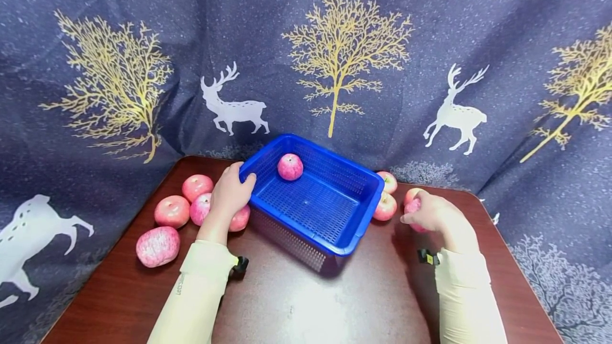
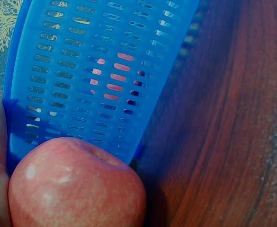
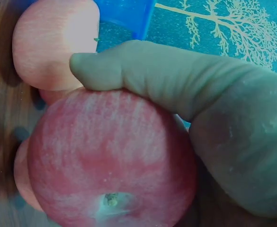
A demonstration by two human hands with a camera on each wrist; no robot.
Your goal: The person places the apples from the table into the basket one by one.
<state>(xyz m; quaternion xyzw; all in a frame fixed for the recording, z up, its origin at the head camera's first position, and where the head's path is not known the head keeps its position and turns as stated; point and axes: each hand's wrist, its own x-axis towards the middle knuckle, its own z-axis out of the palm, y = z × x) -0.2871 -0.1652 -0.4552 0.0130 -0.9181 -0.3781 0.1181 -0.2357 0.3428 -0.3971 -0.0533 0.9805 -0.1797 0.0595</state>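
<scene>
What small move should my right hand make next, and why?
Probably lift the round pinkish-red apple toward the blue perforated plastic basket: your right hand grips that apple, your left hand holds the basket, and only one pink apple sits inside.

Left grip (image 1: pixel 232 190) on blue basket (image 1: pixel 308 207), apple (image 1: pixel 290 166) inside

Table (image 1: pixel 382 291) showed dark reddish wood grain with a glossy finish, glare strongest toward its near edge. Basket (image 1: pixel 311 203) by the far edge was blue plastic, slotted, smooth, with a low sheen. Apples (image 1: pixel 172 211) along the left edge had smooth, shiny skins; the streaked apple (image 3: pixel 112 156) toward the far right corner looked duller. Backdrop (image 1: pixel 272 41) beyond the far edge was creased, matt cloth. Sleeves (image 1: pixel 193 301) over the table were matt cloth.
</scene>
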